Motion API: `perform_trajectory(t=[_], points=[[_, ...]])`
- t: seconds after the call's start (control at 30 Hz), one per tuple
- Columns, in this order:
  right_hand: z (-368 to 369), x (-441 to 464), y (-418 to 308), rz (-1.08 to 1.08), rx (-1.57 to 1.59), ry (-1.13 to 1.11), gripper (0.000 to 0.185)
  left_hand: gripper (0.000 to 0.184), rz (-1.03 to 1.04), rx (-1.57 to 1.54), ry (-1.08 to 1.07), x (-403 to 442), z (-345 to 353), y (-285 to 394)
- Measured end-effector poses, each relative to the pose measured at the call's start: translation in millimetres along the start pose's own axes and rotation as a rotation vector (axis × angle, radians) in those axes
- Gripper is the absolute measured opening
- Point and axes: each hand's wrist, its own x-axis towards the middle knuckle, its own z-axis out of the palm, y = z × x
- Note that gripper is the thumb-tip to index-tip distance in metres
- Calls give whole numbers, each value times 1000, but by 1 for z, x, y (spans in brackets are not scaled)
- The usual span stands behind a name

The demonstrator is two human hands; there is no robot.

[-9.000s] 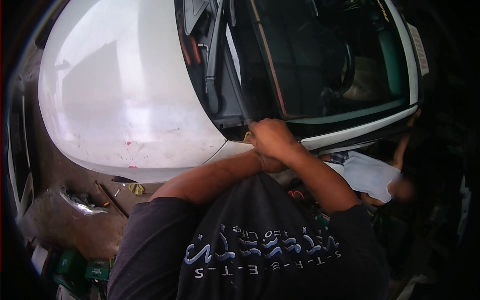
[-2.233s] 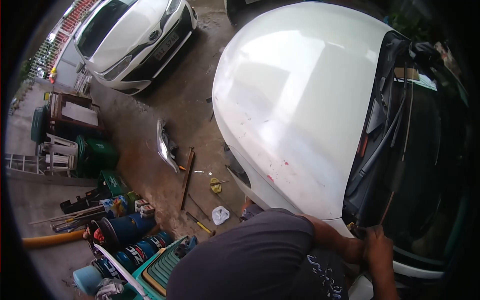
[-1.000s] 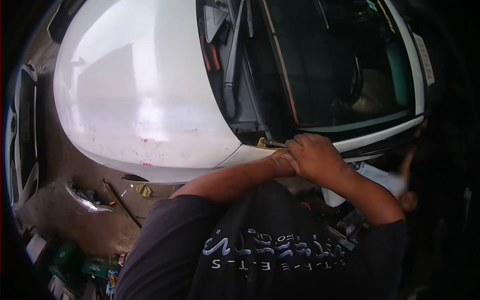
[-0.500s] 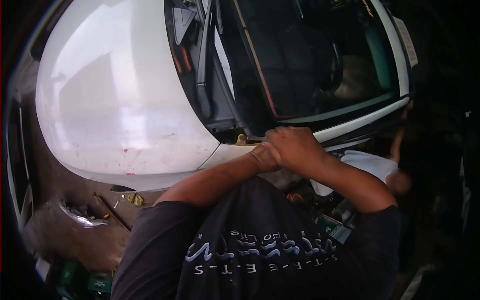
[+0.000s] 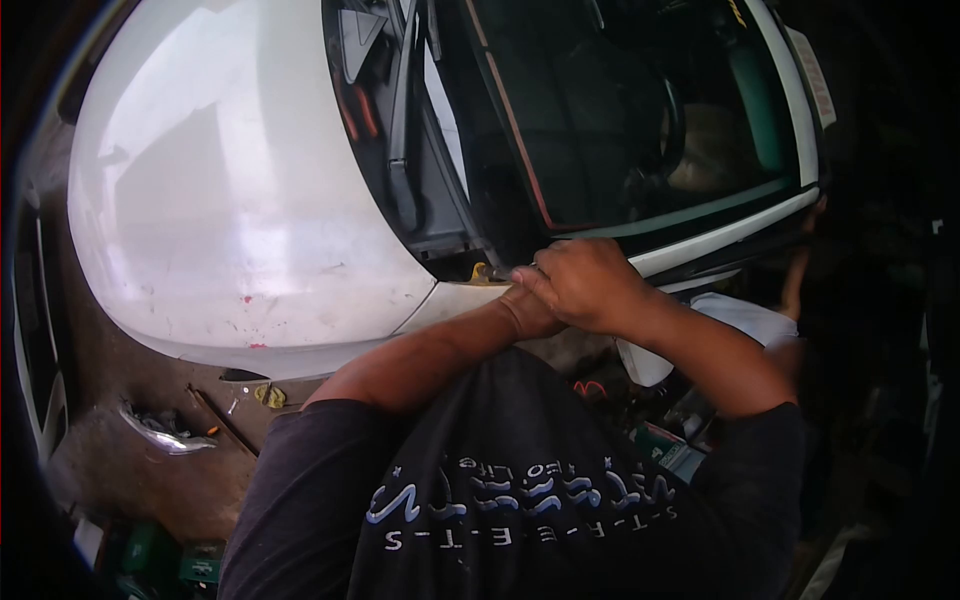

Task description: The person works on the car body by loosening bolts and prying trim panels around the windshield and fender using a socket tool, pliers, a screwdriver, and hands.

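At the corner between the white hood (image 5: 240, 220) and the windshield (image 5: 600, 130), my right hand (image 5: 590, 285) is closed in a fist, with the thumb toward the hood. It grips a metal hand tool whose shaft is mostly hidden now; its kind does not show. A small yellow bracket (image 5: 482, 272) sits just left of the hand, at the edge of the white fender (image 5: 455, 297). My left hand (image 5: 533, 312) lies beneath and against the right one, over the fender edge. Its fingers are out of sight.
A wiper arm (image 5: 404, 130) and black cowl (image 5: 440, 215) run along the windshield base. Another person's arm (image 5: 796, 275) shows at the car's side. On the floor lie a headlight-like shiny part (image 5: 165, 430), a stick-like bar (image 5: 222, 420) and yellow gloves or cloth (image 5: 270, 396).
My right hand has tilted and moved slightly, its thumb now farther left. The tool's metal shaft, plain before, is now mostly covered. The view has shifted a little.
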Motion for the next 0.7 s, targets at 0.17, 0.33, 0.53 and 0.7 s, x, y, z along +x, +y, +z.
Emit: perform_trajectory(t=[0.17,0.33,0.53,0.7], points=[[-8,3,1,305,601,28,35,48,11,69,-8,4,-1,-2],[-5,-11,-8,-298,-220,274,38,42,28,93,234,-13,7,7],[-3,-15,-1,-262,-296,282,35,43,66,173,141,-5,-7,6],[-13,-12,-9,-214,-287,80,24,38,86,172,263,-10,12,-5]])
